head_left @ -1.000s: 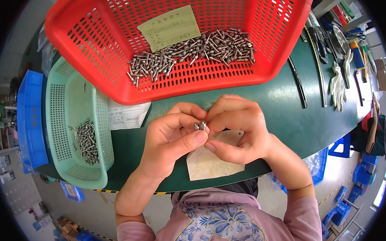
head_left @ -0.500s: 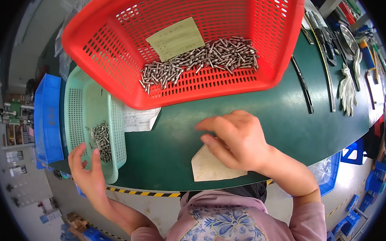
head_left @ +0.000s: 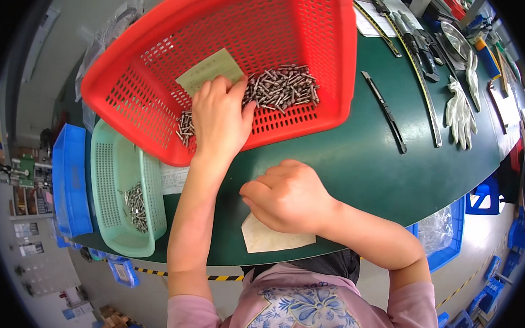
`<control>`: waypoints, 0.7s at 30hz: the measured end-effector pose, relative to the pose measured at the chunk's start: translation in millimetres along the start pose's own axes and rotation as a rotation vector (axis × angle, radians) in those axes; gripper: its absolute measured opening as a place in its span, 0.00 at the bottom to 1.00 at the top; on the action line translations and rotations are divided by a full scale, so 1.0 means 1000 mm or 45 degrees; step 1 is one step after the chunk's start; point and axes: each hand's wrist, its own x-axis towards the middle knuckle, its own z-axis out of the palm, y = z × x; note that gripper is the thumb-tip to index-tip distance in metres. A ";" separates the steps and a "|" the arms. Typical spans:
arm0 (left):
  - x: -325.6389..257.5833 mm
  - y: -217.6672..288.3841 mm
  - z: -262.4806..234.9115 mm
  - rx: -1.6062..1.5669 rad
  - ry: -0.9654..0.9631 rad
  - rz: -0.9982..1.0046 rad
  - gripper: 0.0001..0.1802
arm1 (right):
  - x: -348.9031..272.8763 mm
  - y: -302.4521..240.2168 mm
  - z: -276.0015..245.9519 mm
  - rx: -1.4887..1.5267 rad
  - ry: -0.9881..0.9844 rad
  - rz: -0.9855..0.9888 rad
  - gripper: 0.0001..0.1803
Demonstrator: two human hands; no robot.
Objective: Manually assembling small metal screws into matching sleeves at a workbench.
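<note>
A large red plastic basket (head_left: 287, 134) stands tilted on the green table, holding a pile of small metal pins or bolts (head_left: 283, 89) and a yellow-green paper slip (head_left: 211, 71). My left hand (head_left: 222, 115) reaches over its near wall, fingers bent and thumb apart, over the pins at the slip's lower edge. Nothing shows in its grasp. My right hand (head_left: 287, 194) is closed above a beige sheet (head_left: 277, 235) near the table's front edge; anything inside it is hidden. Left of the red basket, a light green basket (head_left: 162, 209) holds a smaller heap of metal pieces (head_left: 136, 207).
A blue bin (head_left: 73, 179) stands at the far left. Printed paper (head_left: 174, 179) lies partly under the red basket. To the right are a black slim tool (head_left: 385, 113), a steel tape or ruler (head_left: 421, 83) and white gloves (head_left: 461, 117). A blue crate (head_left: 446, 239) holds clear plastic at lower right.
My left hand has moved from the green basket up and right into the red one. My right hand has moved slightly left and its fingers are closed tighter. The view has shifted.
</note>
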 end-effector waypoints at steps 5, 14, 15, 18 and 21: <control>-0.002 0.001 -0.004 -0.004 -0.139 0.066 0.15 | -0.005 -0.001 0.002 -0.017 0.015 0.002 0.07; -0.011 -0.009 -0.006 -0.102 -0.012 0.062 0.05 | -0.005 0.004 0.006 -0.038 -0.012 0.011 0.08; -0.013 -0.011 -0.006 -0.103 -0.012 0.060 0.05 | -0.005 0.004 0.006 -0.037 -0.025 0.013 0.08; -0.019 -0.014 -0.008 -0.157 0.005 0.010 0.04 | -0.004 0.005 0.006 -0.041 -0.033 0.018 0.06; -0.025 -0.013 -0.009 -0.369 0.069 -0.158 0.05 | -0.002 0.008 0.001 -0.056 -0.002 0.081 0.04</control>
